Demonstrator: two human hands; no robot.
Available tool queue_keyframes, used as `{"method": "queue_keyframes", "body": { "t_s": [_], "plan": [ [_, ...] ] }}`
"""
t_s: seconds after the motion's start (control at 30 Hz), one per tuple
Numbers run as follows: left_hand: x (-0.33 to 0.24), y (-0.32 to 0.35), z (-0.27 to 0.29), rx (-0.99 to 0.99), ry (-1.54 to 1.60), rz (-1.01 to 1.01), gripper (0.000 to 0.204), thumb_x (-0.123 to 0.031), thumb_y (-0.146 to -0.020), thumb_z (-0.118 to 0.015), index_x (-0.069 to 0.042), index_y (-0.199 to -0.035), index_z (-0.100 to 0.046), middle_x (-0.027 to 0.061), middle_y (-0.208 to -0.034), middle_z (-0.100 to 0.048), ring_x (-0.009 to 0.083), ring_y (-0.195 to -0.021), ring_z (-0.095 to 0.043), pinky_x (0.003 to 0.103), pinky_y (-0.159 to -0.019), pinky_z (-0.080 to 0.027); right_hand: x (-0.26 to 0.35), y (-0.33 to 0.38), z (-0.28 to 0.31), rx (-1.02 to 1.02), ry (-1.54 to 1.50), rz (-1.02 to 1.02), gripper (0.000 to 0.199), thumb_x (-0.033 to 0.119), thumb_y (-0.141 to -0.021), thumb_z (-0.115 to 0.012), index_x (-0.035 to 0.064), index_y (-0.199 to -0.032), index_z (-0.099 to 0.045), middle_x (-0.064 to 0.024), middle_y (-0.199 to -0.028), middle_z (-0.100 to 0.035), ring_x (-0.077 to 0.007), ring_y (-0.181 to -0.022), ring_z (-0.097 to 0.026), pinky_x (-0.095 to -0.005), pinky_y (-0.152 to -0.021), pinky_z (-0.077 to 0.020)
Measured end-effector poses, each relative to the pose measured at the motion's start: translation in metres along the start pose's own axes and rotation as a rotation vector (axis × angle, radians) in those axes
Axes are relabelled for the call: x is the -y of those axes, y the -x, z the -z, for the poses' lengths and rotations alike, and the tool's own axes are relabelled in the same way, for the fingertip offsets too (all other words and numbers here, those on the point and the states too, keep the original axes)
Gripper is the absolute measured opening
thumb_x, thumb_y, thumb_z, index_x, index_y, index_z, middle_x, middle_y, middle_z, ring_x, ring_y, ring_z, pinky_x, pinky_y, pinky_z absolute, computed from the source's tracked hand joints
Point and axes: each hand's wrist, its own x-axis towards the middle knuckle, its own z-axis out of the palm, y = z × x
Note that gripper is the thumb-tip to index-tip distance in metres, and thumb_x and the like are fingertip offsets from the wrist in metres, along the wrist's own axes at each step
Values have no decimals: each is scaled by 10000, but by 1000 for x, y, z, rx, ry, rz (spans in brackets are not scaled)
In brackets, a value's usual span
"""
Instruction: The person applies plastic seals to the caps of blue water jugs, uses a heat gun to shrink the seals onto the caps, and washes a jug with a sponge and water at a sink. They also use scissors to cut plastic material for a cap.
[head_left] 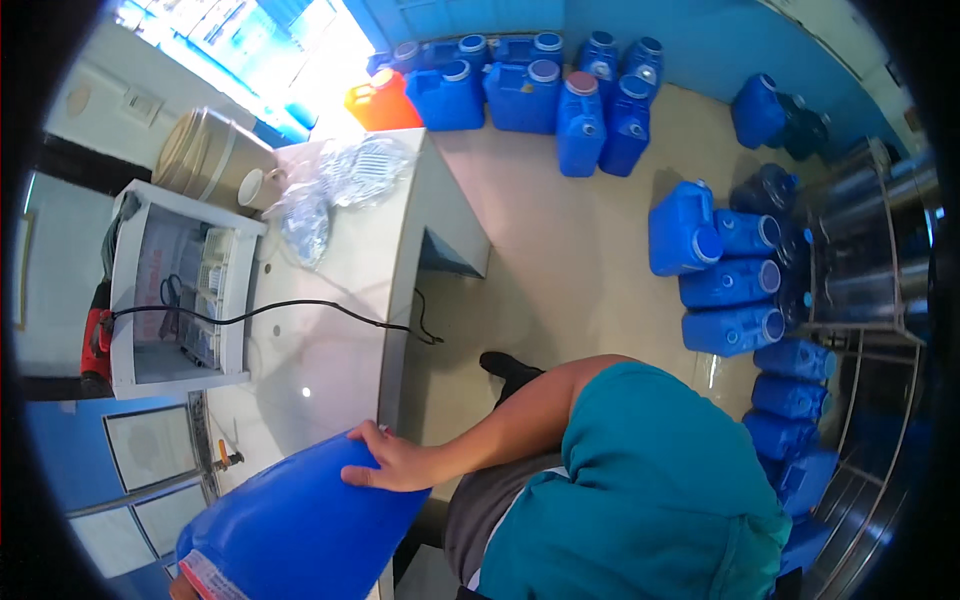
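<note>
A large blue plastic jug (320, 520) lies tilted at the lower left, by the front edge of the white counter. My right hand (395, 462) grips its upper edge, thumb and fingers bent over the blue wall. The right arm reaches across from a teal sleeve. At the jug's far lower-left end, beside a red-and-white label (212, 576), a small part of my left hand (183, 588) shows against it. Most of that hand is hidden behind the jug or cut off by the rim of the view.
On the white counter (340, 250) are clear plastic bags (365, 170), a beige bucket (215, 160), a white open box (180, 385) and a black cable (300, 303). A red power tool (97, 345) hangs by the box. Blue jugs (525, 97) line the back wall; more stand near a metal rack (865, 335) on the right.
</note>
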Motion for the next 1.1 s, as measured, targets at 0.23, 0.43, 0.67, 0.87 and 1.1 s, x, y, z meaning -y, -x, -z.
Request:
{"method": "queue_keyframes", "body": {
  "t_s": [0.23, 0.43, 0.67, 0.87, 1.1],
  "plan": [
    [-183, 45, 67, 487, -77, -257, 298, -122, -718, -767, -56, -1005, -726, 199, -872, -713, 419, -794, -677, 456, -696, -534, -26, 77, 41, -314, -181, 155, 722, 630, -989, -498, 20, -1366, -413, -206, -1297, -540, -280, -1235, -529, -372, -1058, -408],
    [-284, 76, 82, 1065, 98, -82, 355, -126, -818, -754, -34, -1153, -677, 243, -865, -701, 443, -805, -677, 461, -677, -509, -64, 128, 69, -263, -225, 218, 614, 553, -1024, -474, 36, -1353, -440, -153, -1228, -566, -232, -1178, -551, -354, -1021, -430],
    [-376, 97, -28, 1298, 55, -499, 477, -275, -880, -705, 15, -1246, -607, 299, -886, -687, 471, -811, -677, 517, -700, -533, -164, 165, 248, -182, 663, 157, 589, 460, -883, -691, 39, -1283, -595, -241, -1233, -606, -421, -1186, -573, -476, -1022, -471],
    [-415, 152, -205, 1262, 216, -582, 414, -255, -824, -743, 21, -1112, -631, 252, -963, -696, 422, -815, -693, 507, -756, -556, -287, 341, 605, -839, 784, -662, 286, 207, -818, -658, 0, -1003, -726, -237, -1064, -712, -400, -982, -699, -516, -839, -553],
    [-602, 242, -461, 1479, 129, -85, 583, -362, -804, -775, -3, -1237, -624, 302, -1016, -696, 470, -972, -674, 521, -820, -542, -365, 476, 826, -1401, 782, -808, 609, 298, -872, -720, -85, -1296, -510, -313, -1166, -661, -451, -1092, -655, -507, -974, -518]
  ]
}}
